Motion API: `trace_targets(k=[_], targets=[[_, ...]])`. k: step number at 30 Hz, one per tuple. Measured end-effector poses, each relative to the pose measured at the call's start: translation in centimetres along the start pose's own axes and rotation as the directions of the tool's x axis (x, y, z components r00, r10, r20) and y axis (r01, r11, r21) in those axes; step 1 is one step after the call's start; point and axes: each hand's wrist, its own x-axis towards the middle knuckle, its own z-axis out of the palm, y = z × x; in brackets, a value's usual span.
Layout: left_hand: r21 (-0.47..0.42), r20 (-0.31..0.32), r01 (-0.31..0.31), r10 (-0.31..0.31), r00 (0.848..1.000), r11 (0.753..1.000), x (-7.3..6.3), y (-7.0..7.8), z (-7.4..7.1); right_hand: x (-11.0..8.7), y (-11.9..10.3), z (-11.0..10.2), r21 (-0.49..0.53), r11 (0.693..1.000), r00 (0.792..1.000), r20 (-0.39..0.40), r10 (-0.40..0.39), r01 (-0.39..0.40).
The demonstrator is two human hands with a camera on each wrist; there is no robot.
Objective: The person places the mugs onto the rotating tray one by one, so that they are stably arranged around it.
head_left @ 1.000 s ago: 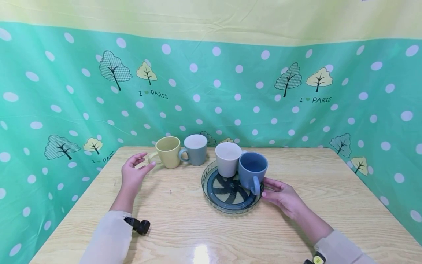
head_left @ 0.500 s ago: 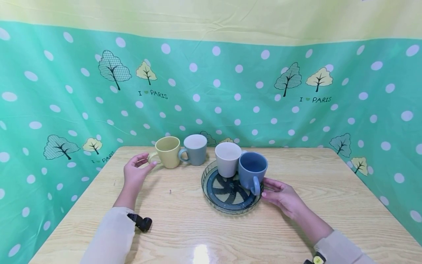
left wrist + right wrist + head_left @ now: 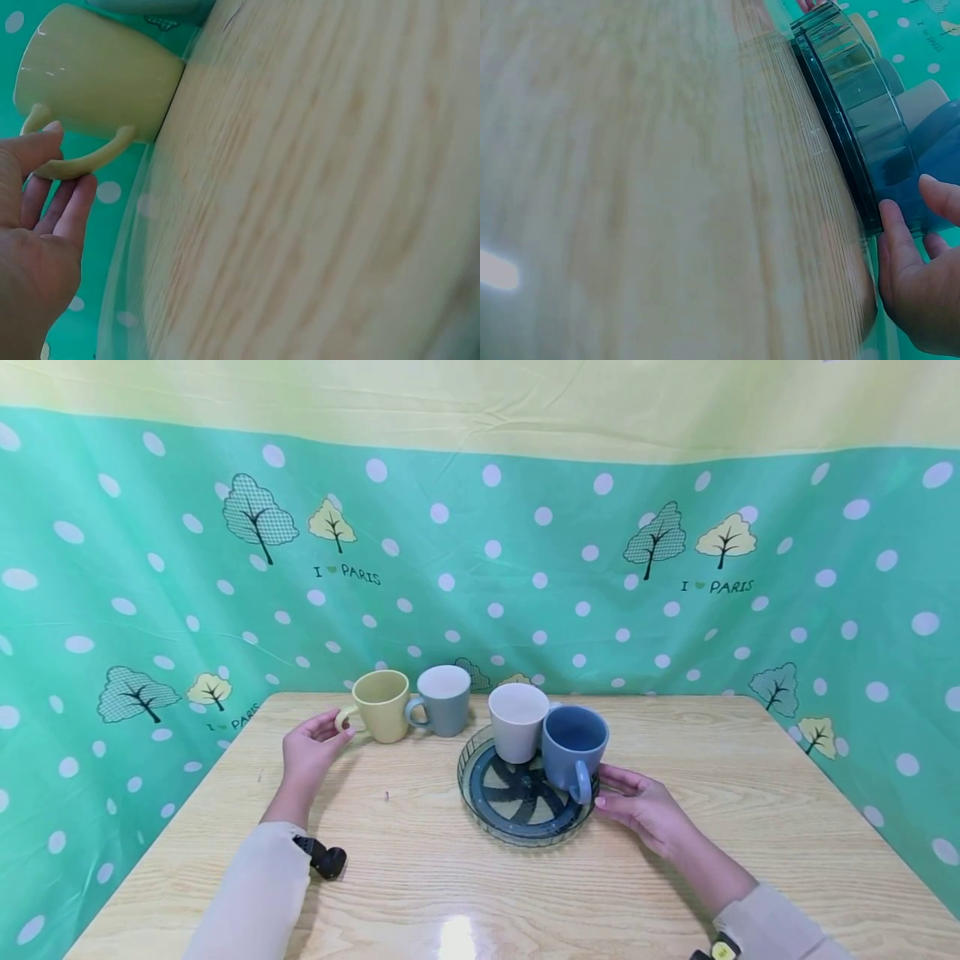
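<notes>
A yellow mug [image 3: 382,707] stands upright at the back left of the table. My left hand [image 3: 311,747] is at its handle, and the left wrist view shows the thumb and fingers pinching that handle [image 3: 90,161]. On the right, a round clear tray [image 3: 480,814] with a dark swirl base carries a white mug [image 3: 517,724] and a blue mug [image 3: 573,752], both upright. My right hand [image 3: 645,810] touches the tray's right side beside the blue mug, fingers nearly straight against its outer wall [image 3: 870,105].
A grey-blue mug [image 3: 444,702] with a white inside stands just right of the yellow one, its handle close to it. The wooden table [image 3: 420,877] ends at a green polka-dot cloth [image 3: 480,560] hung behind and at the sides.
My left hand has moved slightly right and closed its thumb and fingers on the yellow mug's handle. My right hand, the tray and the mugs stay in place.
</notes>
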Motion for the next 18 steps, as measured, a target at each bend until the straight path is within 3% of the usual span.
trace_targets(k=[7,18], targets=[[-0.020,-0.001,0.012,-0.012,1.000,1.000,0.48,-0.17,0.12,0.03,0.00,-0.01,0.000,1.000,1.000,0.000,-0.001,0.001],[0.035,0.000,0.070,-0.070,0.998,0.997,0.17,0.07,0.19,0.04,0.02,0.03,0.005,1.000,1.000,-0.002,0.001,-0.001]])
